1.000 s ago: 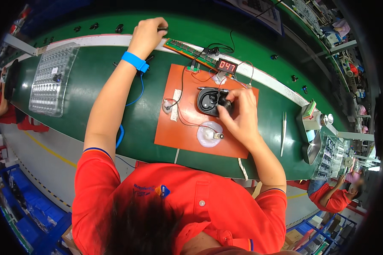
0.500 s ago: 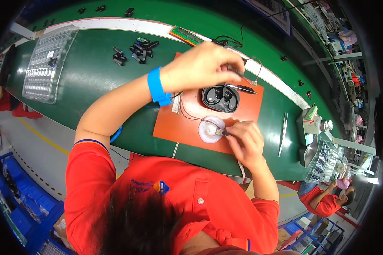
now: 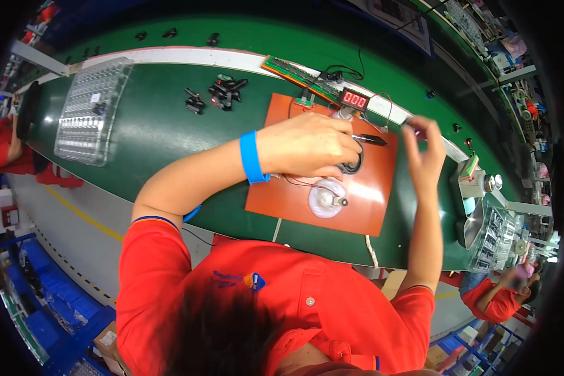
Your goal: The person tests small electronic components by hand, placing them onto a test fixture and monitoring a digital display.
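The orange mat (image 3: 366,216) lies flat and square-cornered on the smooth green bench top (image 3: 163,147), a broad green stretch running from its left edge to the ridged clear plastic tray (image 3: 94,113), with only a pile of glossy black pieces (image 3: 225,94) near the far white strip (image 3: 232,57). Beyond the mat's right edge, over green surface, the right hand (image 3: 425,147) is raised, thumb and fingers curled toward a blurred dark spot; whether they grip anything cannot be told. The left hand (image 3: 313,147) arches over the mat, fingers bent, its grip hidden, covering most of the rounded black case (image 3: 359,164), which sits on the mat between a slim black pen (image 3: 371,139) and a translucent, pale round disc (image 3: 323,203)
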The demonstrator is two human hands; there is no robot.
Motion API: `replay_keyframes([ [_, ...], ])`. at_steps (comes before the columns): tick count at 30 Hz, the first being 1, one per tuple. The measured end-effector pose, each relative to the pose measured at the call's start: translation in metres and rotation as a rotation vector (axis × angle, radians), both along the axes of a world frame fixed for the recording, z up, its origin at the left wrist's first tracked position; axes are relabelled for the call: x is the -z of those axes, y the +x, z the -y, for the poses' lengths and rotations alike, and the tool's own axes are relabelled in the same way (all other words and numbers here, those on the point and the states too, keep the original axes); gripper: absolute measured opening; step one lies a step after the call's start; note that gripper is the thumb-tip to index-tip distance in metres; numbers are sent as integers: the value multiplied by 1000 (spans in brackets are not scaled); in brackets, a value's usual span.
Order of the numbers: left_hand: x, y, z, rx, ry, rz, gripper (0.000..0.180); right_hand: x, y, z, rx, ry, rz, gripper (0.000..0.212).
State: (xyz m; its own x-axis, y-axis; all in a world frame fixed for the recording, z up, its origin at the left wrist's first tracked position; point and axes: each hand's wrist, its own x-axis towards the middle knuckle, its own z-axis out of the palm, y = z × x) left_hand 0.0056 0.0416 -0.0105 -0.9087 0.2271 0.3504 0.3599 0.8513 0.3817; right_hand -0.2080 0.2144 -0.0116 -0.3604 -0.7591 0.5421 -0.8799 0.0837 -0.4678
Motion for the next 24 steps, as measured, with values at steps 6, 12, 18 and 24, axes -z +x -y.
replay_keyframes([
  [6, -29, -6, 62, -259, 125, -421, 28, 37, -120, 14, 321, 232, -31, 15],
  [12, 33, 46, 201, -862, -205, -187, 21, 6, -39, 17, 74, -21, 18, 20],
  [18, 55, 44, 213, -912, -162, 61, 26, 6, 71, -1, -277, 149, -237, 35],
  [24, 13, 28, 174, -941, 305, -149, 23, 18, 79, 0, -209, 125, -164, 33],
])
